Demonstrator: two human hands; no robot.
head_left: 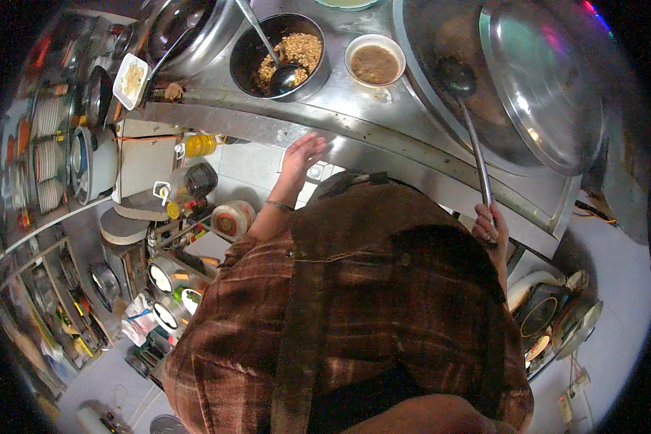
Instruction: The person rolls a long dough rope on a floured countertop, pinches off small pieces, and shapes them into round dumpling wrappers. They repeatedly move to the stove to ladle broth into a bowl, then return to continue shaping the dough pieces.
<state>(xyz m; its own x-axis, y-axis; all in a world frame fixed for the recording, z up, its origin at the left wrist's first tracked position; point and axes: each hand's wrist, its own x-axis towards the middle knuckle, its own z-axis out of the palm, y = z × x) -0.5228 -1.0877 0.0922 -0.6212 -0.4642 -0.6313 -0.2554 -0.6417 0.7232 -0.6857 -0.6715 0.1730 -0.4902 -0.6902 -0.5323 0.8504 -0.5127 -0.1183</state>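
My right hand (487, 226) is closed around the long handle of a metal ladle (479, 163). The ladle's dark head reaches into a wide metal wok (427, 40) set in the counter at right. A shiny domed lid (542, 87) leans over the wok's right side. My left hand (304, 155) holds nothing, its fingers stretched out by the counter's front edge. Left of the wok stands a white bowl (372, 83) of brown, soupy food. A dark pot (318, 88) farther left holds pale brown bits and a second ladle (269, 45).
The steel counter (347, 108) runs across in front of me. At its left are a white tray (117, 87) with pale food and a large metal vessel (220, 36). Shelves with stacked plates (47, 163) stand at left; an oil bottle (199, 145) and containers sit below the counter.
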